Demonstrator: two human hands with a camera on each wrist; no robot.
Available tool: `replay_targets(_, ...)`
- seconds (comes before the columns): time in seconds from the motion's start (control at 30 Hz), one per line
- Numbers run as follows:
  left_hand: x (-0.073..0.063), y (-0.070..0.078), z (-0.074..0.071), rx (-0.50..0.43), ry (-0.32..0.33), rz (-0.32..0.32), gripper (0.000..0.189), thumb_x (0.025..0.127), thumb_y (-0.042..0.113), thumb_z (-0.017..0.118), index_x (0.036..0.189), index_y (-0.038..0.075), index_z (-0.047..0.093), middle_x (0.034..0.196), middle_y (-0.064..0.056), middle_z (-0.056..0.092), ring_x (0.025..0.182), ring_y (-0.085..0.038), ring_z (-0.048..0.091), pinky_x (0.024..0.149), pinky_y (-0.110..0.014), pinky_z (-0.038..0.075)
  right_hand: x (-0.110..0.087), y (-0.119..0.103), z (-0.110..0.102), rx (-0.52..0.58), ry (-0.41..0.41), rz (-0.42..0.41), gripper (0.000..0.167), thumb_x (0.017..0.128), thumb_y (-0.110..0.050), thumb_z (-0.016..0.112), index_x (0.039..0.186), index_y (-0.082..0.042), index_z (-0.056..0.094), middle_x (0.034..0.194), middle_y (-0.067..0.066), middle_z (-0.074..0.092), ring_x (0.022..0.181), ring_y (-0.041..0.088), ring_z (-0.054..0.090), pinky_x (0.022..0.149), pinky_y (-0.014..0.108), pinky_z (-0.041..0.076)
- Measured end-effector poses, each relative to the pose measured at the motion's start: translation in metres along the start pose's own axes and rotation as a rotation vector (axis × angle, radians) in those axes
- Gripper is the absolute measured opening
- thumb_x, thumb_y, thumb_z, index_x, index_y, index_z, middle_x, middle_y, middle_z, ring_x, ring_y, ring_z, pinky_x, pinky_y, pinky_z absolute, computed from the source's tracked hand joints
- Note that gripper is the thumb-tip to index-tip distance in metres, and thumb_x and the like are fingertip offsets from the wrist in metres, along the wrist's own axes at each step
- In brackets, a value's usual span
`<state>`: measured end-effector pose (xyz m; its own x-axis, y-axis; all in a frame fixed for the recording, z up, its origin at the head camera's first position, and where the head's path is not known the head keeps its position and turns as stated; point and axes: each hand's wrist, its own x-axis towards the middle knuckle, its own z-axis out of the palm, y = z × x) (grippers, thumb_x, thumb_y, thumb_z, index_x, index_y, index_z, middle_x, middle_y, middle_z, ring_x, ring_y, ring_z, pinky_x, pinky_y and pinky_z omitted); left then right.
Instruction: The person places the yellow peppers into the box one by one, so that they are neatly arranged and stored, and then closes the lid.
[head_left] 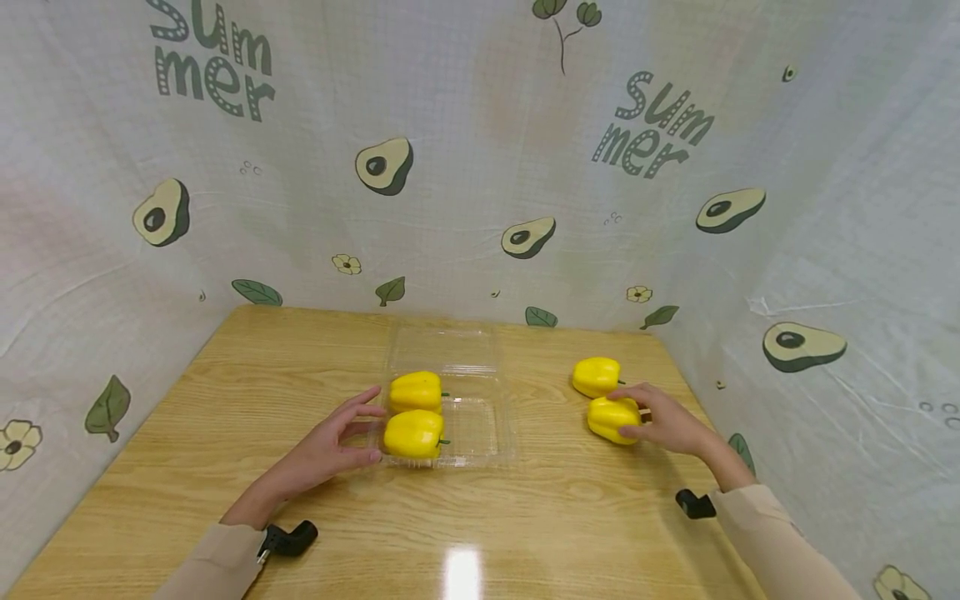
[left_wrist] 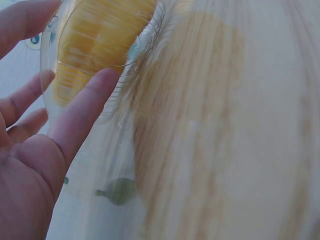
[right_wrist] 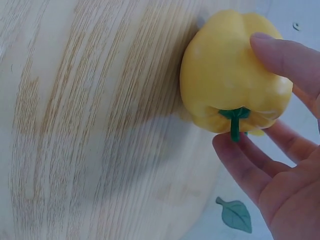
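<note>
At the left edge of a clear plastic clamshell container, my left hand spreads its fingers, with thumb and fingertips right at the rim. Two yellow bell peppers lie in the container's left half: a rear pepper and a front pepper, their green stems toward the right. Over on the right, my right hand grips another yellow bell pepper, thumb on one side and fingers on the other. Its green stem faces the wrist. Just behind it lies one more yellow bell pepper.
The container's transparent lid is folded back, lying toward the rear of the wooden table. A printed cloth with avocados and leaves hangs behind the table and along both sides. Black wrist mounts stick out by both sleeves.
</note>
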<state>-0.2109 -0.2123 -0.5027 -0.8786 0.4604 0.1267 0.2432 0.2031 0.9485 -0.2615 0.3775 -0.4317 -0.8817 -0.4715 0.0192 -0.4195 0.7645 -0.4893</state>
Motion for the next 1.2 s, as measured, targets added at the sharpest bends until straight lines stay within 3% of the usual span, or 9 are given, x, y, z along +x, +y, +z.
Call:
replay_targets(0.2, 0.0, 0.0, 0.0, -0.002, -0.001, 0.002, 0.056, 0.099, 0.015, 0.078, 0.148, 0.006, 0.054, 0.178, -0.013, 0.011, 0.145, -0.055, 0.042, 0.105, -0.036, 0.057, 0.001, -0.008, 0.001, 0.0, 0.001, -0.011, 0.056, 0.094, -0.025, 0.084, 0.143, -0.006, 0.063, 0.14, 0.026, 0.057, 0.121, 0.043, 0.06, 0.095, 0.06, 0.059)
replay_targets(0.6, 0.0, 0.001, 0.0, 0.015, 0.005, 0.002, 0.056, 0.098, 0.016, 0.079, 0.148, 0.007, 0.055, 0.178, -0.011, 0.012, 0.144, -0.053, 0.044, 0.107, -0.039, 0.056, 0.009, -0.032, 0.0, -0.027, 0.037, -0.086, 0.046, 0.095, -0.022, 0.083, 0.136, -0.009, 0.067, 0.135, 0.019, 0.062, 0.116, 0.034, 0.061, 0.096, 0.058, 0.058)
replay_targets(0.8, 0.0, 0.0, 0.0, 0.011, 0.003, 0.01, 0.056, 0.099, 0.016, 0.079, 0.148, 0.008, 0.055, 0.178, -0.011, 0.012, 0.144, -0.054, 0.044, 0.105, -0.037, 0.057, 0.015, -0.043, -0.001, -0.015, 0.046, -0.085, 0.043, 0.094, -0.022, 0.084, 0.133, -0.011, 0.068, 0.134, 0.018, 0.061, 0.116, 0.034, 0.06, 0.096, 0.058, 0.059)
replay_targets(1.2, 0.0, 0.001, 0.0, 0.019, 0.005, -0.001, 0.055, 0.098, 0.019, 0.079, 0.147, 0.01, 0.056, 0.178, -0.012, 0.012, 0.145, -0.053, 0.045, 0.106, -0.039, 0.057, 0.034, -0.074, -0.001, -0.021, 0.063, -0.183, 0.04, 0.093, -0.018, 0.085, 0.129, -0.011, 0.069, 0.132, 0.013, 0.062, 0.105, 0.025, 0.058, 0.086, 0.043, 0.061)
